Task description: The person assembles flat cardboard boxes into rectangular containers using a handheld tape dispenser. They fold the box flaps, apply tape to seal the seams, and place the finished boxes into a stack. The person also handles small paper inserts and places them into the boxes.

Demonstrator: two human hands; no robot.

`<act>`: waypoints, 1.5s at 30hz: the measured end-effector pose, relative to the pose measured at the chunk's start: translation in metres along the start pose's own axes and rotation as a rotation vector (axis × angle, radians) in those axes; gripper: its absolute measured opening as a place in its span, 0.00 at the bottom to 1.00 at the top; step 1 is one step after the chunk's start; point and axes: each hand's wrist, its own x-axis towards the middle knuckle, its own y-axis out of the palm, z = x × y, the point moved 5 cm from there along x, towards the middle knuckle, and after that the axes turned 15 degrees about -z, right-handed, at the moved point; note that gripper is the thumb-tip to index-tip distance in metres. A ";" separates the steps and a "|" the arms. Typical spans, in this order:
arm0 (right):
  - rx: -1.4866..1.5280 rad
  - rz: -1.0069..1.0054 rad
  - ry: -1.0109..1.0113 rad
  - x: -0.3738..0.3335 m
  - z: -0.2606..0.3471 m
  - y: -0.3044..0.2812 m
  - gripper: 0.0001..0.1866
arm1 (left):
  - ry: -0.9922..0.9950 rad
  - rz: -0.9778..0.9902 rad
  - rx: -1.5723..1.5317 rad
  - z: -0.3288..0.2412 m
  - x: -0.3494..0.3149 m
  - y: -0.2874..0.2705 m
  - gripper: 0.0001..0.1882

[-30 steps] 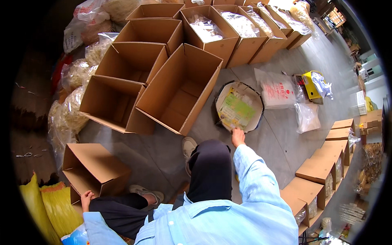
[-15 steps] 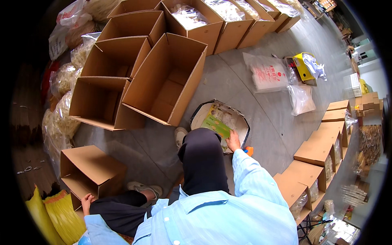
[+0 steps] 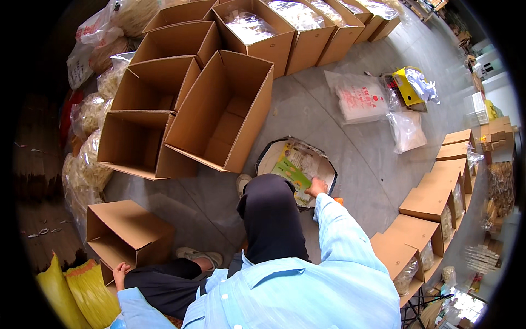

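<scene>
My right hand [image 3: 316,187] reaches into a shallow, many-sided tray [image 3: 329,166] on the floor. Its fingers are closed at the lower end of a green printed card [image 3: 293,172], one of several green and yellow printed pieces lying there. Part of the card's edge is hidden by the fingers. At the lower left my left hand [image 3: 120,275] is curled at the near edge of an open cardboard box [image 3: 129,225], which lies tipped on its side beside my leg. The fingertips of that hand are partly hidden.
Open cardboard boxes [image 3: 219,115] stand ahead to the left. Beyond them are boxes with bagged goods [image 3: 249,27]. A curved row of boxes [image 3: 413,230] runs along the right. Plastic bags [image 3: 361,98] and a yellow file holder [image 3: 405,88] lie far right; yellow sacks [image 3: 90,290] sit lower left.
The view has shifted slightly. My right hand stays at the green card with its fingers more drawn in around the end. My left hand remains at the tipped box.
</scene>
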 end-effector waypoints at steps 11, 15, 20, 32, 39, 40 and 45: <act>0.634 -0.830 -0.135 -0.070 0.006 -0.065 0.06 | 0.015 0.025 -0.128 -0.007 0.006 0.007 0.17; 0.826 -0.759 -0.064 -0.061 -0.008 -0.108 0.11 | 0.057 0.030 -0.135 -0.003 0.009 0.016 0.17; 1.290 -0.561 -0.098 -0.057 0.004 -0.150 0.09 | 0.065 0.021 -0.253 0.011 0.021 0.010 0.16; 1.362 -0.791 -0.426 -0.155 0.107 -0.332 0.06 | 0.655 -0.318 0.020 -0.140 -0.096 0.026 0.19; 1.646 -0.152 -0.794 -0.282 0.246 -0.363 0.04 | 0.432 0.497 -0.855 -0.304 -0.256 0.121 0.27; 1.591 -0.108 -0.861 -0.301 0.263 -0.353 0.05 | 0.332 0.688 -1.082 -0.321 -0.276 0.130 0.30; 1.349 0.115 -1.001 -0.352 0.306 -0.258 0.09 | 0.013 0.551 -1.425 -0.246 -0.246 0.143 0.25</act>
